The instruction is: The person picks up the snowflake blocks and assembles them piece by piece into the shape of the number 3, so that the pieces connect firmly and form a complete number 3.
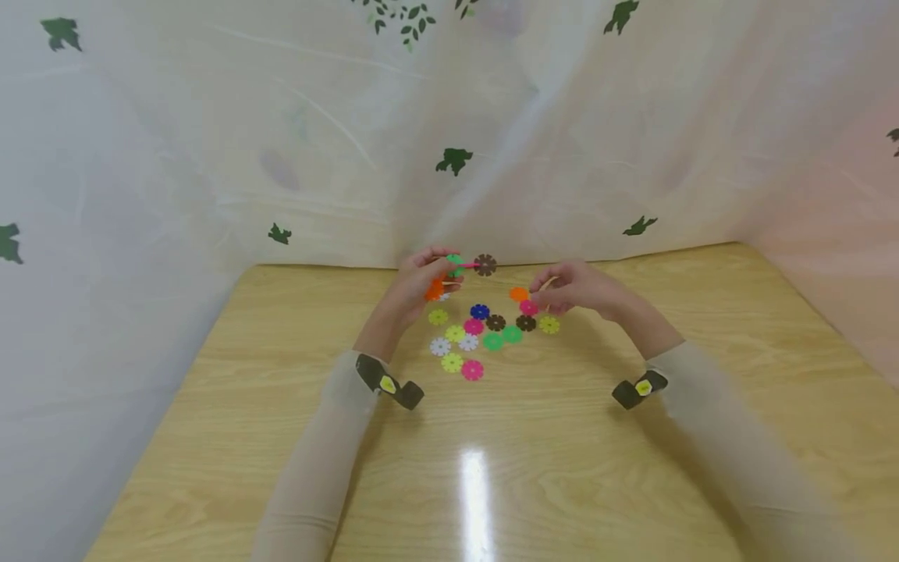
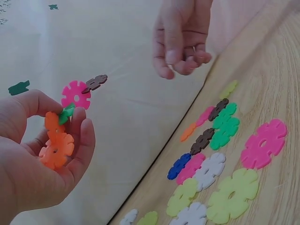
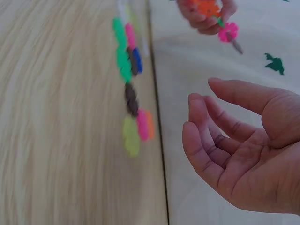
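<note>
My left hand (image 1: 413, 287) pinches a short chain of notched plastic flower discs above the far part of the table. In the left wrist view the chain has orange discs (image 2: 57, 151) against the palm, then a green disc (image 2: 67, 112) at the fingertips, a pink disc (image 2: 76, 95) and a brown disc (image 2: 96, 82) at the free end. Raised over the right side of the loose discs, my right hand (image 3: 248, 154) has loosely bent fingers with nothing between them. Nearest below it lie a pink disc (image 1: 529, 307), an orange disc (image 1: 519, 293) and a yellow disc (image 1: 549, 325).
Loose discs lie flat between the hands, among them a blue disc (image 1: 480, 311), a white disc (image 1: 440, 346) and a front pink disc (image 1: 473, 370). A pale curtain (image 1: 337, 156) with leaf prints hangs along the back edge of the wooden table (image 1: 562, 468).
</note>
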A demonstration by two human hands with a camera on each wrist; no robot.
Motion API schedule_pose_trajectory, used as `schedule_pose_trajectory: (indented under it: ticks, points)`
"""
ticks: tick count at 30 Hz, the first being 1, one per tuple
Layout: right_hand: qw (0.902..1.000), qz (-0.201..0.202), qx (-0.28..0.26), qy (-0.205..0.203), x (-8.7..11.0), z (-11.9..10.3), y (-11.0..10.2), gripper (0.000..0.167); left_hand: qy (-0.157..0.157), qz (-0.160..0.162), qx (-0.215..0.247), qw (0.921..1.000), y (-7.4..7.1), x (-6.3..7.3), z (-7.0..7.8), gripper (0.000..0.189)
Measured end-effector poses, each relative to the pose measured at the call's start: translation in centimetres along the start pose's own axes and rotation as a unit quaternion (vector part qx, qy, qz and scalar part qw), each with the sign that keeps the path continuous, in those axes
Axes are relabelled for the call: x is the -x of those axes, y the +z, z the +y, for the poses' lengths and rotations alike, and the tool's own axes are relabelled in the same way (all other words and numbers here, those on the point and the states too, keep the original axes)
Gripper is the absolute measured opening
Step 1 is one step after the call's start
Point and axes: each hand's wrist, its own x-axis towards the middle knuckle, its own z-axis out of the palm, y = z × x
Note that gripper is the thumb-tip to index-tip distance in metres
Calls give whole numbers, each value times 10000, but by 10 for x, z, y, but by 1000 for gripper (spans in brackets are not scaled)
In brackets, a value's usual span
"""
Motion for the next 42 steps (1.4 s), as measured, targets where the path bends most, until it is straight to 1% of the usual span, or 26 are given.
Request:
schedule_pose_trajectory:
  ticks: [5,7,11,14,18,22,25,29,32,36,39,42]
  points:
    - [9983,-300,483,111,3,15,-9,28,10,-45,58,10000,-1,0,-1,18]
    - [9971,-388,640,99,3,20,-10,28,17,-100,43,9999,-1,1,-2,16]
    - [9949,-504,872,74,-1,30,-7,31,6,-215,25,9998,-1,1,-4,24]
    - [9940,-510,964,13,-3,34,-4,32,-29,-244,47,9997,1,0,-5,22]
    - [9939,-388,1035,-51,-3,35,0,30,-64,-212,59,9997,1,0,-5,24]
    - [9945,-252,1019,7,-2,34,1,27,-45,-237,73,9997,1,-1,-6,37]
    - [9963,-272,810,119,0,33,0,24,-29,-268,107,9996,2,0,-6,39]
    - [9988,-168,441,162,-3,30,1,23,-41,-286,137,9995,2,0,-7,31]
    - [9997,109,227,32,-7,22,5,25,-50,-297,137,9995,4,0,-8,26]
    - [9981,530,-151,-276,-14,7,12,28,-62,-292,165,9994,6,-1,-10,21]
    - [9933,881,-551,-499,-18,-3,19,28,-93,-261,196,9994,7,-2,-10,17]
    - [9854,1248,-945,-673,-22,-10,26,27,-133,-182,205,9995,8,-2,-11,15]
